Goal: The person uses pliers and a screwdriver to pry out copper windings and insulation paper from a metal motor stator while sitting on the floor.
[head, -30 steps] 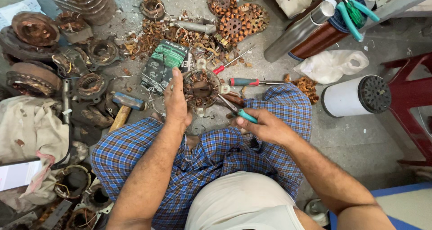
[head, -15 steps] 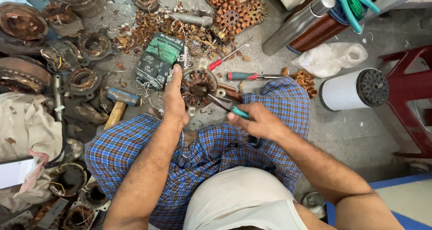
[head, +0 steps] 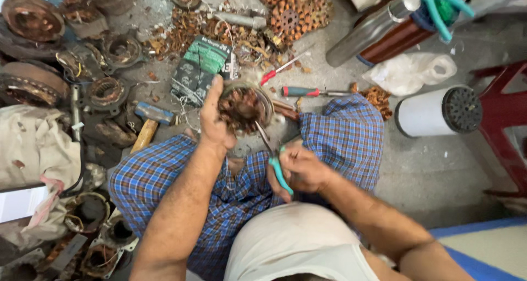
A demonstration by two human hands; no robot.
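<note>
Your left hand (head: 215,124) clamps the motor stator (head: 241,106) at 12 o'clock, above your lap; right hand (head: 303,168) squeezes teal-handled pliers (head: 272,154), tips in the copper winding. Looks like wire stripping: next pull needs a firm brace.

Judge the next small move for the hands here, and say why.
Probably close the pliers and pull: their tips already sit at the copper winding in the stator, which the left hand steadies while the right hand grips the teal handles.
</note>
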